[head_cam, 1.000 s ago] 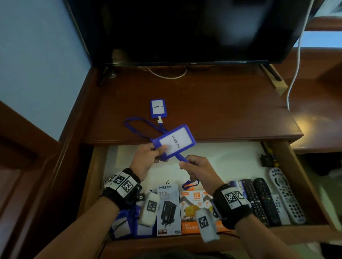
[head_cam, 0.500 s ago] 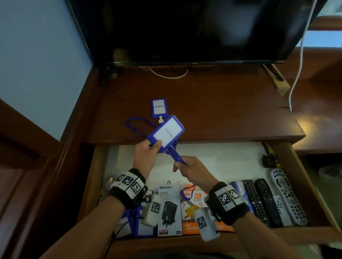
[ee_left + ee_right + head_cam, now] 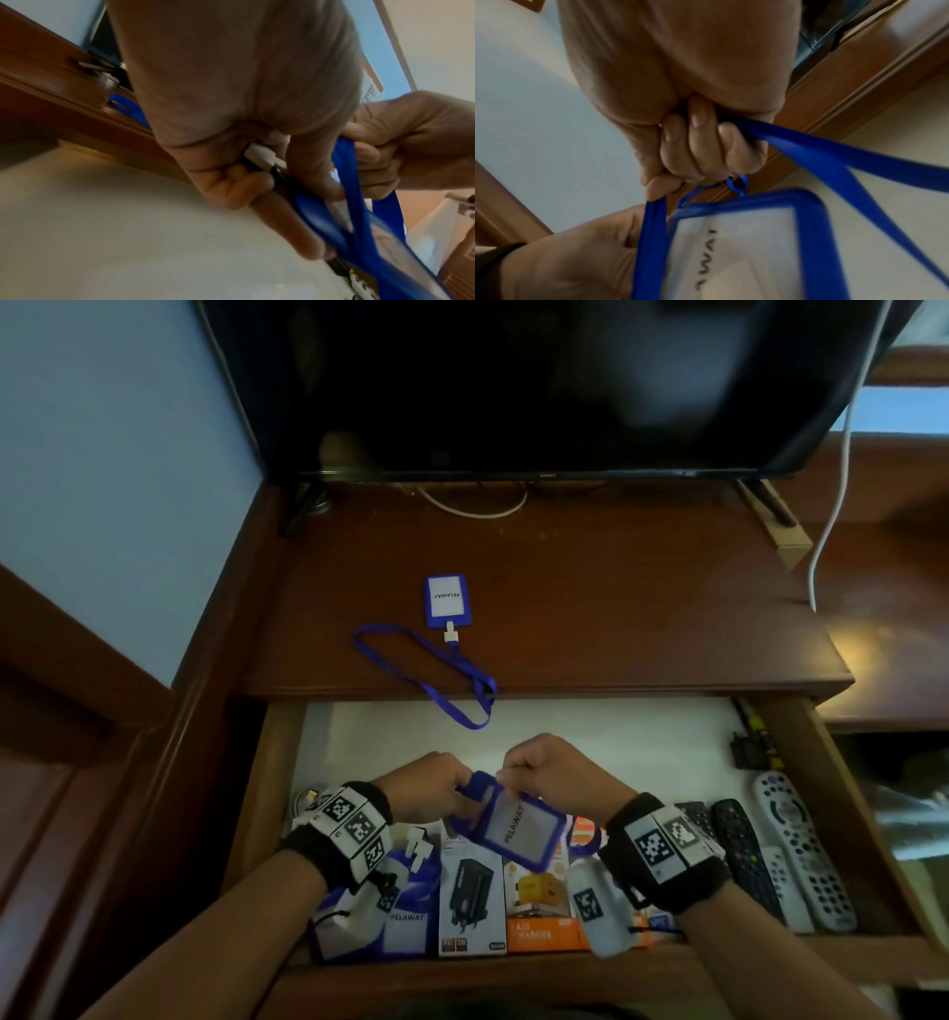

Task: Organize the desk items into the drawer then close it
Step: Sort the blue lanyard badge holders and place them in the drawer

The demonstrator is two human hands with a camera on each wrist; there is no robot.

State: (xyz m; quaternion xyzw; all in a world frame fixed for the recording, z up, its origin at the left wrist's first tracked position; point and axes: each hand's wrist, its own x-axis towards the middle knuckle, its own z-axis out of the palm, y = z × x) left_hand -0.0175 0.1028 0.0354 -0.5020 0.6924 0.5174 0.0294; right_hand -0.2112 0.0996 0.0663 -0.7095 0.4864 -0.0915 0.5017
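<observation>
While bundling the strap point(image 3: 821, 154) for tidy stowing, left hand point(image 3: 426, 793) and right hand point(image 3: 552, 775) both grip badge holder point(image 3: 518, 824) over drawer point(image 3: 842, 814).

On my head view both forearms are bare, no sleeves. Each wrist carries a black band: the left wristband point(image 3: 343, 839) and the right wristband point(image 3: 662, 852). On top of each band sits a row of white tiles printed with black square marker patterns, three on the left, at least two on the right. A small white camera pod hangs under each wrist, each with its own black square marker: the left pod point(image 3: 377, 901) and the right pod point(image 3: 601, 911). Thin black cords trail from both pods. The left hand point(image 3: 426, 793) and right hand point(image 3: 552, 775) wear no gloves.
</observation>
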